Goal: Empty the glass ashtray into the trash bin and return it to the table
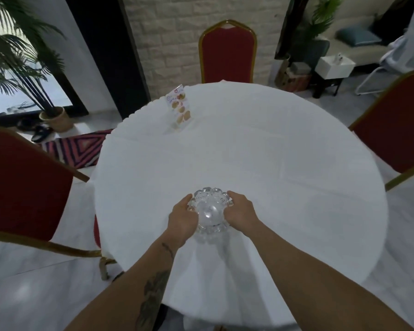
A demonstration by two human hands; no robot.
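Both hands clasp the ashtray from opposite sides, left hand and right hand curled around its scalloped rim, right at the near edge of the table. I can't tell if it is resting on the cloth or just off it. Thick glass like that looks heavy, slick and breakable, so the bumpy rim is the sensible hold. No bin in sight. Only a menu card stands near the far edge; red chairs crowd both sides.
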